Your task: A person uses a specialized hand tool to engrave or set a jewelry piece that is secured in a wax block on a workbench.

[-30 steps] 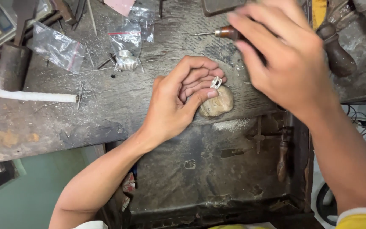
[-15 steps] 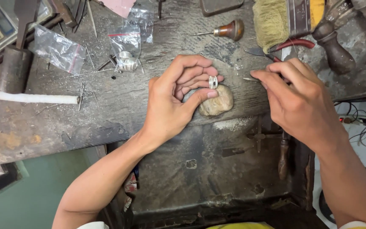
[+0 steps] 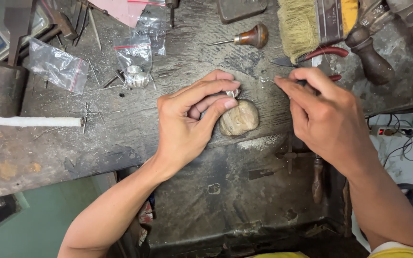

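Observation:
My left hand (image 3: 192,119) pinches a small silver ring (image 3: 233,93) between thumb and fingers, resting against a rounded wooden bench peg (image 3: 239,119) at the front edge of the worn workbench (image 3: 96,148). My right hand (image 3: 319,112) hovers just right of the ring. Its thumb and forefinger are pinched on a thin metal tool (image 3: 269,80) whose tip points left toward the ring.
A wooden-handled awl (image 3: 249,37), a bristle brush (image 3: 302,28), red-handled pliers (image 3: 319,53) and dark wooden tool handles (image 3: 371,59) lie at the back right. Small plastic bags (image 3: 58,69), silver rings (image 3: 136,76), a white rod (image 3: 32,121) and a hammer (image 3: 8,86) lie left.
My right hand came down from the back of the bench, uncovering the awl and brush, and now sits beside the ring with the thin tool. My left hand stayed in place.

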